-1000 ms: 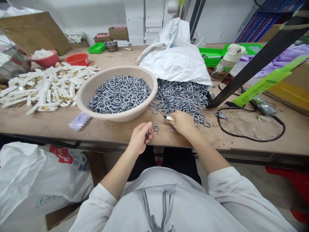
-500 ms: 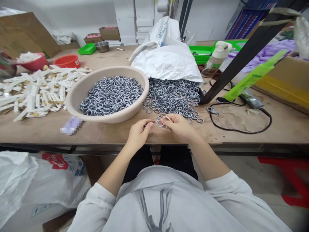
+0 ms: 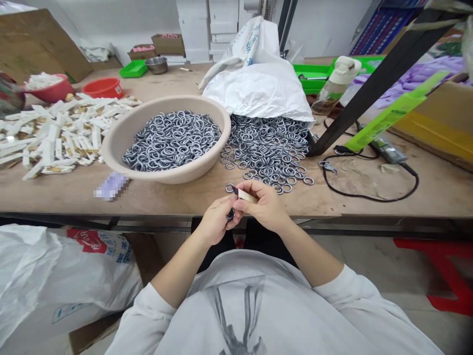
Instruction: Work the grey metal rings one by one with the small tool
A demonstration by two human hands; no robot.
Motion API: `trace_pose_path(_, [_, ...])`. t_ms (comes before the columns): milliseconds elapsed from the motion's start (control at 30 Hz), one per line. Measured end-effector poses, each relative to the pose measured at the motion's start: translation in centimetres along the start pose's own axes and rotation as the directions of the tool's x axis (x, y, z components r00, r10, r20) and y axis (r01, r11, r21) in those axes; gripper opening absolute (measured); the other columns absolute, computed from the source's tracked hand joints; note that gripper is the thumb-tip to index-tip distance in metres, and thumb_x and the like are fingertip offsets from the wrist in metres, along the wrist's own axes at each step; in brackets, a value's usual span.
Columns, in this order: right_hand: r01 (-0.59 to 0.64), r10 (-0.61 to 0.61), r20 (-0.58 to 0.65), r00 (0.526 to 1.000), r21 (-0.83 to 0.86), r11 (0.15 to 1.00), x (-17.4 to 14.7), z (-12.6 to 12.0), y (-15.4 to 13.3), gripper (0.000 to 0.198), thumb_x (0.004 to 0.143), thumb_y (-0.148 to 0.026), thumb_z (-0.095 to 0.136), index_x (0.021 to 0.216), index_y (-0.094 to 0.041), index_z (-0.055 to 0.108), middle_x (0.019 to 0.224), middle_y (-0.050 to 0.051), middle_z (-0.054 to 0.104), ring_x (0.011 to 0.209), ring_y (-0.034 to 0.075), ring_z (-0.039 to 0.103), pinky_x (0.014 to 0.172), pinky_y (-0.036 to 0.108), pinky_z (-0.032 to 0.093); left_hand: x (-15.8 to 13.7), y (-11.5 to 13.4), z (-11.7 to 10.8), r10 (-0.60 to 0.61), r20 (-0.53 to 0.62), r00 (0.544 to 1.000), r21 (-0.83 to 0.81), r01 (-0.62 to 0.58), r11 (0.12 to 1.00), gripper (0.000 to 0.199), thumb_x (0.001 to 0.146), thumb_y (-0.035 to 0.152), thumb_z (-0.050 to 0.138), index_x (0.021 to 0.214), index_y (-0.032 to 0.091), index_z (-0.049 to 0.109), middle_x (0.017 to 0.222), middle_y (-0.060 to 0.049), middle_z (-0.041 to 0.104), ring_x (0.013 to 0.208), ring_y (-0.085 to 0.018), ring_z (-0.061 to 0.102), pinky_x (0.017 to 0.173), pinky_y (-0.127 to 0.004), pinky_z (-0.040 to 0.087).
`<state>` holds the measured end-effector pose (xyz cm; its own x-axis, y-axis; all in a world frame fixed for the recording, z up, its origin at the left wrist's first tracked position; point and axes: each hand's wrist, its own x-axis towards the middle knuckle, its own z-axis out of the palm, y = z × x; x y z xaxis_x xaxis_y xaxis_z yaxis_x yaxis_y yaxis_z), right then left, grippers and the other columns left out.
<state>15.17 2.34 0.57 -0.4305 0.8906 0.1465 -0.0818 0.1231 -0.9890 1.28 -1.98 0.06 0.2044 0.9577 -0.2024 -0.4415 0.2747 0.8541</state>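
My right hand [image 3: 266, 206] is closed around a flat cream-coloured stick with a dark end [image 3: 247, 196], which points left toward the other hand. Just left of it, my left hand [image 3: 216, 221] is closed, its fingertips meeting those of the right. A shiny dark grey ring [image 3: 230, 214] shows at the left fingertips, partly hidden by fingers. Beyond the hands lies a loose heap of grey rings [image 3: 271, 153]. One single ring [image 3: 229, 188] rests on the table close to the stick's dark end.
A beige basin [image 3: 166, 176] full of similar rings stands left of the heap. Behind, a white sack [image 3: 258, 88] lies open. White strips [image 3: 55, 143] cover the left side. A dark slanted post [image 3: 369, 84] and a black cable [image 3: 369, 198] are at right.
Both hands have come closer together, nearer the table's front edge. The right hand has drawn back from the heap and turned, so the stick now shows more broadly.
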Motion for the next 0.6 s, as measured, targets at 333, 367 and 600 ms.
trace_pose_path(333, [0.392,-0.387,0.142,0.911,-0.586,0.709,-1.4,-0.6,-0.1,0.042,0.101,-0.046,0.044,0.073,-0.018,0.057,0.066,-0.001,0.051,0.062,0.011,0.047,0.059,0.026,0.031,-0.4,0.1,0.1,-0.059,0.047,0.997,-0.194,0.067,0.979,0.049,0.078,0.052,0.072,0.060,0.016,0.044,0.048,0.005,0.041,0.037,-0.004,0.032,0.036,-0.016,0.021])
trace_pose_path(367, [0.414,-0.406,0.162,0.899,-0.616,0.671,-1.6,-0.5,-0.1,0.041,0.102,-0.045,0.043,0.073,-0.018,0.056,0.066,-0.001,0.051,0.061,0.011,0.046,0.059,0.026,0.030,-0.4,0.0,0.1,-0.063,0.039,0.997,-0.200,0.070,0.977,0.049,0.079,0.052,0.072,0.060,0.016,0.044,0.048,0.005,0.041,0.037,-0.004,0.032,0.036,-0.015,0.022])
trace_pose_path(600, [0.433,-0.433,0.192,0.881,-0.694,0.574,-1.8,-0.2,-0.5,0.044,0.101,-0.046,0.044,0.066,-0.019,0.047,0.062,-0.002,0.047,0.055,0.010,0.038,0.055,0.026,0.025,-0.5,-0.1,0.2,-0.073,0.046,0.996,-0.209,0.081,0.975,0.052,0.078,0.052,0.073,0.057,0.016,0.042,0.046,0.005,0.039,0.037,-0.004,0.032,0.036,-0.016,0.022])
